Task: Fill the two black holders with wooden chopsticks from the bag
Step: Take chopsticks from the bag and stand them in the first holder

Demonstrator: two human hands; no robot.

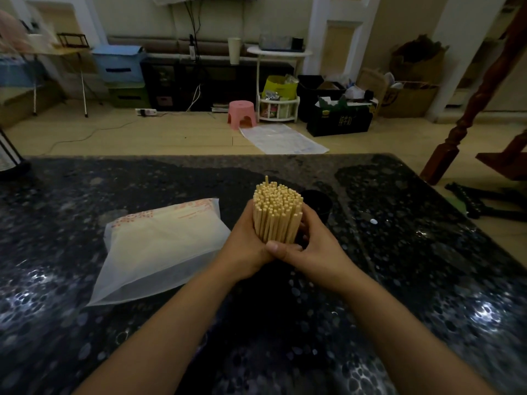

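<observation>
Grip: left hand [247,240] and right hand [309,246] both clamped round one upright bundle of wooden chopsticks [277,213], too many to count, one stick standing proud.
Holders: one black holder [319,202] visible just behind the bundle; whether a second sits under it cannot be told.
Bag [162,246]: one, flat on the desk [413,252], left.
Handling: keep ends level, lower squarely.

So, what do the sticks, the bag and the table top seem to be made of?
Chopsticks: pale, unfinished wood, matte square ends. Bag: thin translucent plastic, frosted and creased, with red print. Table top: probably polished stone, dark, speckled and reflecting light.
</observation>
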